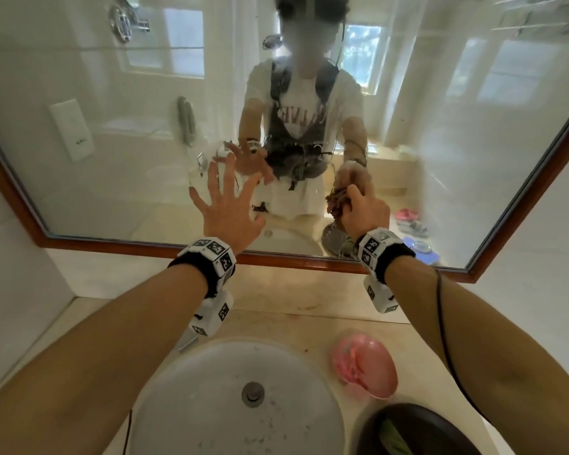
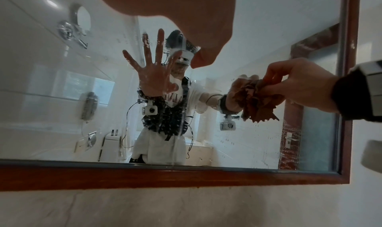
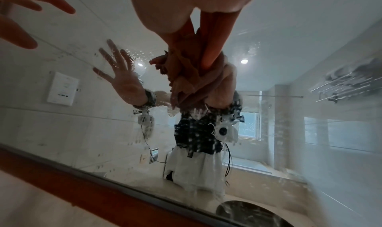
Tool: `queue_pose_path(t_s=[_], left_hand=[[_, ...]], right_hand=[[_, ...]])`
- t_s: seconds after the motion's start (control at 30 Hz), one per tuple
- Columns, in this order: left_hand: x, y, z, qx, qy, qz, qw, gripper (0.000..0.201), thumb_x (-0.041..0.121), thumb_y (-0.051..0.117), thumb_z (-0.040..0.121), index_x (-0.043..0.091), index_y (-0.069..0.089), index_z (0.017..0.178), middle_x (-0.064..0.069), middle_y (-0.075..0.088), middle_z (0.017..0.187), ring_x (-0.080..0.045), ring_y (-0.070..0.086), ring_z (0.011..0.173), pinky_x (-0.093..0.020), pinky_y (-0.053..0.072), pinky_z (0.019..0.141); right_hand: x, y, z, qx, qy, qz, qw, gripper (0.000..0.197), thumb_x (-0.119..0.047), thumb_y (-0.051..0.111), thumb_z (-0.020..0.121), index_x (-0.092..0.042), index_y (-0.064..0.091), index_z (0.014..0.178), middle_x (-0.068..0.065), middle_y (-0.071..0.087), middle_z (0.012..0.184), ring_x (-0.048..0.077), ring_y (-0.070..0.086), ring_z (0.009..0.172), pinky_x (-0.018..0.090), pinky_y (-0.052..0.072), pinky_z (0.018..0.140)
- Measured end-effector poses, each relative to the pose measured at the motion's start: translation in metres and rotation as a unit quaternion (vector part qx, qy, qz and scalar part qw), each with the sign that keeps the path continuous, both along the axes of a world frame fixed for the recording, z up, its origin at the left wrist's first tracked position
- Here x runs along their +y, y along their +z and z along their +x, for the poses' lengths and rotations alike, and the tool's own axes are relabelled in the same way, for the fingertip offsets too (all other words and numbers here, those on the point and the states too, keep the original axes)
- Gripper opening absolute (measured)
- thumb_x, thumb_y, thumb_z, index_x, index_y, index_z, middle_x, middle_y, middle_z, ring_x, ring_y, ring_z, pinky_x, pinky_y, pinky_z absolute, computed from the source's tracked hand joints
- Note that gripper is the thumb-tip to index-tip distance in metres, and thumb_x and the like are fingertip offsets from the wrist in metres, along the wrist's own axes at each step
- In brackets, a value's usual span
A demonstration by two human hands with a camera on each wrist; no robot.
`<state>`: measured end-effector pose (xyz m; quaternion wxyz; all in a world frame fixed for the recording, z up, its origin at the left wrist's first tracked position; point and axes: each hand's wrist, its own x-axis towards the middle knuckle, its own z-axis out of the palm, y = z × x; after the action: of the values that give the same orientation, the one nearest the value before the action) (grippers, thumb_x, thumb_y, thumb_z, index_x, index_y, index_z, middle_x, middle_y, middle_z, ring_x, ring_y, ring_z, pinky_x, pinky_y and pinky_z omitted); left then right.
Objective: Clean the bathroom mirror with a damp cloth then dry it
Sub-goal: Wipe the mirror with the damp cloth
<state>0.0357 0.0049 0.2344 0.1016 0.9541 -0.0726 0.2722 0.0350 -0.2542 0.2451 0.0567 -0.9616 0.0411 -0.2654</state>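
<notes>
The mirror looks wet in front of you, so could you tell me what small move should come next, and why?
Probably sweep the cloth in the right hand leftward across the mirror. Droplets still cover the glass there, and the left hand is open, holding nothing.

Beige stone counter running under the mirror, white round sink sitting sunk into it, pink soap dish lying just right of the sink, dark bowl sitting at the near right corner
</notes>
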Motion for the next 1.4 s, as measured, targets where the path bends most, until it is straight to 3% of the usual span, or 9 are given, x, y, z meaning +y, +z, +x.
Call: queue_pose_path(t_s=[0.13, 0.3, 0.47, 0.57, 0.67, 0.77, 1.07, 1.2, 1.4], left_hand=[[0.028, -0.003, 0.006, 0.007, 0.018, 0.002, 1.000, 0.078, 0.053, 0.061, 0.083, 0.046, 0.017, 0.148, 0.000, -0.013, 0.165, -0.036, -0.015, 0.150, -0.075, 0.006, 0.110], [0.072, -0.005, 0.015, 0.007, 0.019, 0.000, 1.000, 0.080, 0.059, 0.060, 0.084, 0.044, 0.018, 0.151, -0.003, -0.010, 0.165, -0.038, -0.010, 0.150, -0.073, 0.011, 0.111], [0.133, -0.003, 0.030, 0.004, 0.026, -0.014, 1.000, 0.080, 0.060, 0.061, 0.083, 0.043, 0.020, 0.150, -0.005, -0.009, 0.165, -0.037, -0.006, 0.150, -0.071, 0.016, 0.111], [0.168, -0.005, 0.037, -0.008, 0.031, -0.026, 0.999, 0.079, 0.058, 0.062, 0.082, 0.041, 0.024, 0.149, -0.006, -0.006, 0.165, -0.038, -0.002, 0.150, -0.069, 0.019, 0.111], [0.192, -0.011, 0.041, -0.007, 0.030, -0.039, 0.999, 0.078, 0.057, 0.063, 0.082, 0.040, 0.026, 0.149, -0.006, -0.005, 0.165, -0.037, -0.001, 0.150, -0.070, 0.019, 0.110], [0.205, -0.017, 0.045, 0.001, 0.029, -0.047, 0.998, 0.078, 0.059, 0.062, 0.083, 0.041, 0.026, 0.149, -0.006, -0.006, 0.165, -0.037, -0.001, 0.150, -0.070, 0.019, 0.110], [0.216, -0.015, 0.047, 0.005, 0.008, -0.062, 0.998, 0.076, 0.059, 0.063, 0.083, 0.040, 0.029, 0.148, -0.006, -0.007, 0.165, -0.036, -0.003, 0.150, -0.070, 0.020, 0.111], [0.232, -0.017, 0.051, 0.002, 0.011, -0.072, 0.997, 0.074, 0.057, 0.064, 0.083, 0.039, 0.030, 0.147, -0.005, -0.005, 0.165, -0.036, -0.002, 0.150, -0.069, 0.021, 0.111], [0.269, -0.031, 0.054, -0.008, 0.026, -0.090, 0.996, 0.073, 0.056, 0.065, 0.081, 0.040, 0.033, 0.145, -0.005, 0.003, 0.164, -0.036, 0.002, 0.149, -0.070, 0.026, 0.107]], right_hand=[[0.027, -0.003, 0.006, 0.007, 0.019, -0.012, 1.000, 0.015, -0.024, 0.050, 0.092, -0.016, 0.053, 0.105, 0.010, 0.052, 0.116, 0.025, 0.049, 0.070, 0.033, 0.043, 0.060], [0.092, -0.010, 0.013, 0.009, 0.037, -0.023, 0.999, 0.018, -0.024, 0.052, 0.092, -0.015, 0.053, 0.107, 0.009, 0.050, 0.116, 0.020, 0.045, 0.072, 0.031, 0.038, 0.060], [0.183, -0.016, 0.030, 0.014, 0.085, -0.045, 0.995, 0.023, -0.024, 0.058, 0.088, -0.015, 0.054, 0.109, 0.011, 0.049, 0.115, 0.029, 0.056, 0.079, 0.038, 0.049, 0.068], [0.237, -0.021, 0.040, 0.022, 0.117, -0.080, 0.990, 0.024, -0.024, 0.058, 0.089, -0.016, 0.055, 0.111, 0.011, 0.048, 0.116, 0.029, 0.058, 0.079, 0.033, 0.042, 0.063], [0.273, -0.025, 0.046, 0.028, 0.149, -0.087, 0.985, 0.020, -0.020, 0.059, 0.088, -0.014, 0.058, 0.107, 0.013, 0.051, 0.110, 0.031, 0.058, 0.072, 0.034, 0.046, 0.055], [0.276, -0.026, 0.046, 0.025, 0.157, -0.103, 0.982, 0.021, -0.019, 0.061, 0.086, -0.014, 0.061, 0.107, 0.014, 0.053, 0.108, 0.030, 0.058, 0.072, 0.031, 0.039, 0.053], [0.200, -0.029, 0.036, 0.004, 0.062, -0.102, 0.993, 0.017, -0.024, 0.060, 0.085, -0.017, 0.056, 0.100, 0.012, 0.052, 0.107, 0.029, 0.058, 0.075, 0.035, 0.052, 0.058], [0.216, -0.029, 0.042, 0.002, 0.054, -0.101, 0.993, 0.020, -0.021, 0.064, 0.083, -0.015, 0.057, 0.100, 0.013, 0.052, 0.108, 0.030, 0.057, 0.074, 0.030, 0.043, 0.055], [0.292, -0.036, 0.056, 0.010, 0.124, -0.128, 0.984, 0.023, -0.022, 0.065, 0.082, -0.016, 0.060, 0.104, 0.015, 0.053, 0.108, 0.032, 0.058, 0.075, 0.035, 0.049, 0.059]])
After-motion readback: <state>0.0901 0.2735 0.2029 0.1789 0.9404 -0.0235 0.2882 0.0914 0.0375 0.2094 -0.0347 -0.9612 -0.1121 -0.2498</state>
